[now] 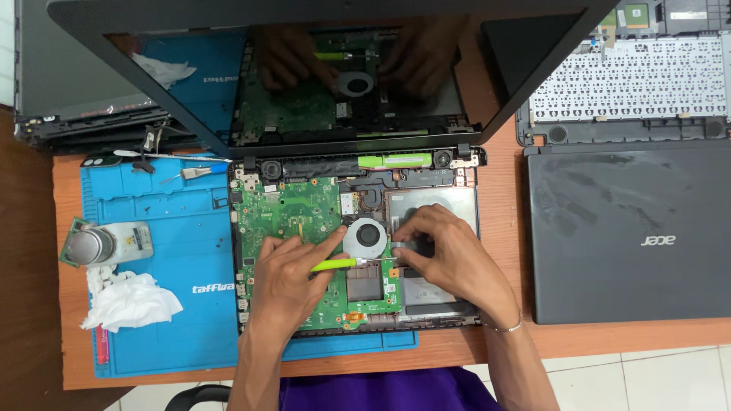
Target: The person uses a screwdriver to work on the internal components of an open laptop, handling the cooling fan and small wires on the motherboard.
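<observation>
Orange-brown wooden table (472,346), tiled floor beyond its 6 o'clock edge. Blue repair mat (175,320) lies on it at 9 o'clock. Opened laptop base (358,190) at centre, partly on the mat, its screen lid tilted up toward 12. Closed dark laptop (628,236) at 3 o'clock, flat on the wood. Removed keyboard panel (624,84) at 1–2 o'clock, just beyond it. Stacked dark laptop parts (84,125) at 10–11 o'clock.

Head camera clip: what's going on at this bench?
A person works inside an opened laptop on a blue mat. The left hand holds a yellow-green tool with its tip beside the round fan. The right hand presses on parts just right of the fan. Crumpled tissue lies at left.
</observation>
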